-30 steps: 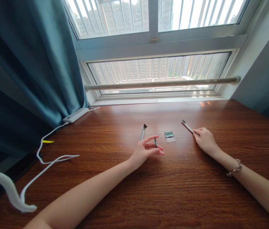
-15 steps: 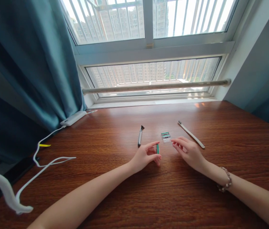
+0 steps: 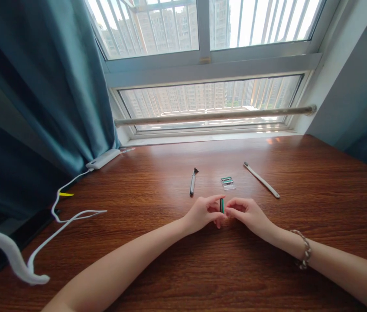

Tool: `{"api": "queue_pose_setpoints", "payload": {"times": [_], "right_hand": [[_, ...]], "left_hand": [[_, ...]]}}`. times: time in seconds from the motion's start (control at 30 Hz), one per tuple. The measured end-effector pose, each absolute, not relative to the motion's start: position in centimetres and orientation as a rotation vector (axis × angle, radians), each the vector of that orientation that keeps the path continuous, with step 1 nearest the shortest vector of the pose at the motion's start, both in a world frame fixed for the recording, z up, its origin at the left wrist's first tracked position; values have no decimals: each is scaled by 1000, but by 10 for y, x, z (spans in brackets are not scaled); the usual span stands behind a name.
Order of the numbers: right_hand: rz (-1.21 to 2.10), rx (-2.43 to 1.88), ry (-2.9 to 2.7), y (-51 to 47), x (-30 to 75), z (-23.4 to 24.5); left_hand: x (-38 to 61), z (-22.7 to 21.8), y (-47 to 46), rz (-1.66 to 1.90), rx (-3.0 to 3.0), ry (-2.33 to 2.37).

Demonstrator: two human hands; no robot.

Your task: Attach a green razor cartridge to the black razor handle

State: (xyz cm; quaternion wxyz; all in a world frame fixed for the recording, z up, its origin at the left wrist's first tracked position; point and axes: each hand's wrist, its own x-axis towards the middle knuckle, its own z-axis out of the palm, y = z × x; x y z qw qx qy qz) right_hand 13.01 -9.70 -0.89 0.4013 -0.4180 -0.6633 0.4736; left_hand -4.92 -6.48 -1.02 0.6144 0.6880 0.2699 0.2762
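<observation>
Upright between the thumb and fingers of my left hand point(image 3: 204, 212) is a small green-and-black razor cartridge point(image 3: 222, 206). My right hand point(image 3: 250, 216) is closed in a pinch, its fingertips right against the cartridge's right side. Whether those fingertips grip the cartridge or some small thing is hidden. Just beyond my hands lies a clear case point(image 3: 228, 183) with green-striped cartridges in it. A grey-handled razor point(image 3: 193, 182) with a black top rests to the left of the case.
A white toothbrush point(image 3: 261, 180) lies slanted at the right on the brown wooden table point(image 3: 157, 268). On the left are a white power strip point(image 3: 103, 159), a looping white cable point(image 3: 53, 208) and a thick white curved stand point(image 3: 11, 255). The window with its rail point(image 3: 215, 115) borders the far edge.
My right hand has moved left and toward me, from beside the clear case to the cartridge. My left hand has shifted slightly right, still holding the cartridge. The view has tilted a little.
</observation>
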Motion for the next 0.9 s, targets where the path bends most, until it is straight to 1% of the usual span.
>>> {"api": "queue_pose_setpoints", "payload": {"times": [0.13,0.33,0.9], "right_hand": [[1185,-1063,-1655,-97,129,-11],[1271,-1000,-1661,-97,129,-7],[1322,-1104,-1529,-98,129,1]], "left_hand": [[-49,-8,-66,649,1588,628],[-48,-4,-70,674,1545,613],[-49,-6,-69,709,1659,653]]}}
